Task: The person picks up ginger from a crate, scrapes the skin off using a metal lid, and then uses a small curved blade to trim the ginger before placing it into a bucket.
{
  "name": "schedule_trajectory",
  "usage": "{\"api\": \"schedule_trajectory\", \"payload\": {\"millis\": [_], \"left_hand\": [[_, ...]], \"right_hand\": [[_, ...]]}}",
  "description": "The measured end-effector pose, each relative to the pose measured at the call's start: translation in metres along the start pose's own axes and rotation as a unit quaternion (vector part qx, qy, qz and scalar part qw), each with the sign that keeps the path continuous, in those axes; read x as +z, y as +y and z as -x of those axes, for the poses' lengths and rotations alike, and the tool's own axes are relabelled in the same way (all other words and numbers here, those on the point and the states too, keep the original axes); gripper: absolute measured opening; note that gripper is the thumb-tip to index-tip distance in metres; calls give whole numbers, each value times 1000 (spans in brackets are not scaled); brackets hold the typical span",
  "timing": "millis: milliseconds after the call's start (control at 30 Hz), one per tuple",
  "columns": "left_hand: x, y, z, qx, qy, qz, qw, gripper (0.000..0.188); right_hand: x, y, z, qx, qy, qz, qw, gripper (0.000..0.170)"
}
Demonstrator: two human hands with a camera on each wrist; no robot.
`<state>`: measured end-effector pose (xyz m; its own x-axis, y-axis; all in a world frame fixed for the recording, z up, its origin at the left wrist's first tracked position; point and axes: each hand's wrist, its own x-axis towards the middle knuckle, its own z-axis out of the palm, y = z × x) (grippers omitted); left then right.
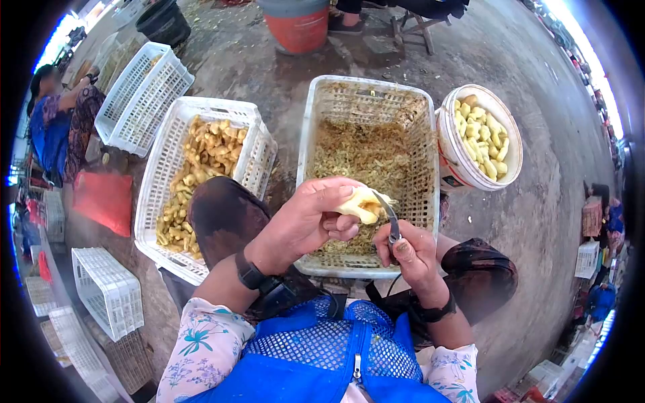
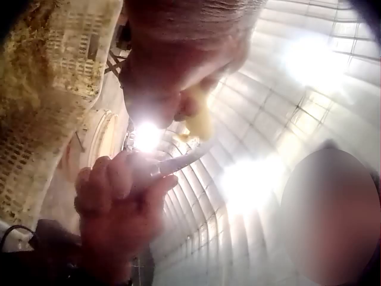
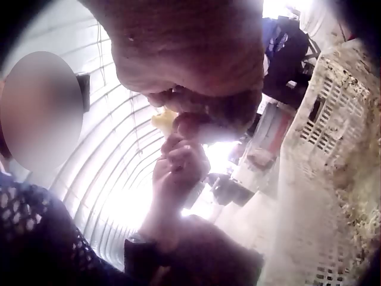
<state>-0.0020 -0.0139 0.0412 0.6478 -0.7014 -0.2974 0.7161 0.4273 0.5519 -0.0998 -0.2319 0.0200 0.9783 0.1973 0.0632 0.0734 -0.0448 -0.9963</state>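
My left hand (image 1: 312,218) grips a pale, peeled piece of ginger (image 1: 363,205) between thumb and fingers, above a crate of peelings. My right hand (image 1: 413,254) holds a curved metal blade (image 1: 389,213) by its handle, the blade lying against the ginger's right side. In the left wrist view, the blade (image 2: 181,161) reaches from the right hand (image 2: 122,202) to the lower end of the ginger (image 2: 199,122). The right wrist view shows the left hand (image 3: 178,170) at the ginger (image 3: 162,121); the blade is hidden there.
The crate of peelings (image 1: 369,82) stands between the legs. On the left, a white crate (image 1: 144,201) holds unpeeled ginger; at the right stands a white bucket (image 1: 449,144) of peeled ginger. A red bucket (image 1: 297,30), empty-looking crates (image 1: 107,292) and a seated person (image 1: 57,127) are farther off.
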Motion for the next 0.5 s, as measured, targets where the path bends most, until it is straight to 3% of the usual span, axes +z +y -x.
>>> {"api": "schedule_trajectory", "payload": {"millis": [33, 333, 500], "left_hand": [[2, 0, 1, -2, 23, 0, 1000, 38], [-9, -4, 0, -15, -60, 24, 998, 31], [-4, -1, 2, -9, -35, -28, 999, 36]], "right_hand": [[0, 1, 0, 7, -7, -2, 1000, 48], [-3, 6, 3, 67, -54, -63, 994, 52], [10, 6, 8, 110, -73, -157, 979, 53]]}}
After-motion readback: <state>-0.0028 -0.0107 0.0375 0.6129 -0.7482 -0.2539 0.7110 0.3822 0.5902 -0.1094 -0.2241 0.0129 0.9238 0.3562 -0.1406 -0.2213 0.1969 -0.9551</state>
